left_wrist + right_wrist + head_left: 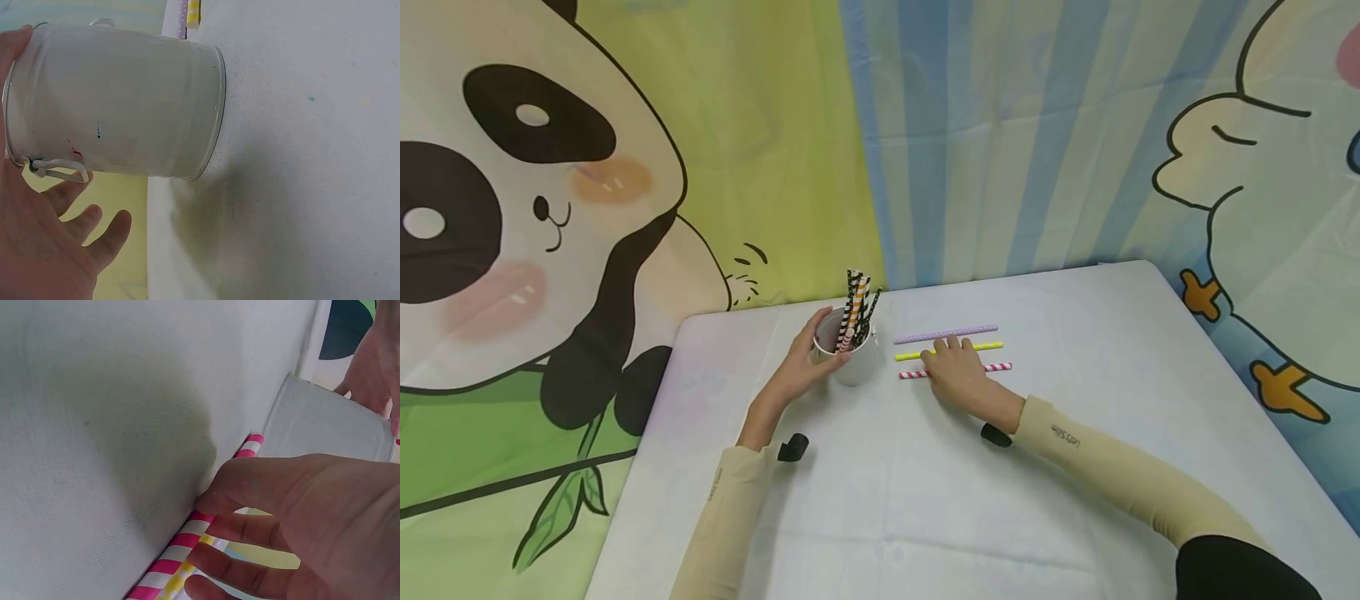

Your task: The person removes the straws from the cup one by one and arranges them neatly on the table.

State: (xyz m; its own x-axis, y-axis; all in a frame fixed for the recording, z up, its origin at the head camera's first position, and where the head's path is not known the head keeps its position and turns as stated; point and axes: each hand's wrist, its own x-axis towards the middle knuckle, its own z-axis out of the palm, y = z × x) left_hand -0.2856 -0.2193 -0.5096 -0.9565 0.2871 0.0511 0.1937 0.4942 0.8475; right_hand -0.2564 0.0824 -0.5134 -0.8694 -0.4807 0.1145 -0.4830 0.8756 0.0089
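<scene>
My left hand holds a small white bucket near its rim, thumb on one side and forefinger on the other. In the left wrist view the other fingers hang loose beside the bucket's wire handle. Several patterned paper straws stand in the bucket. To its right, a purple dotted straw, a yellow-and-white straw and a red-and-white striped straw lie side by side on the table. My right hand pinches the striped straw between thumb and forefinger, its other fingers over the yellow one.
A white cloth covers the table. Behind it hangs a printed curtain with a panda on the left and a white character on the right. Dark wrist cameras sit under both wrists.
</scene>
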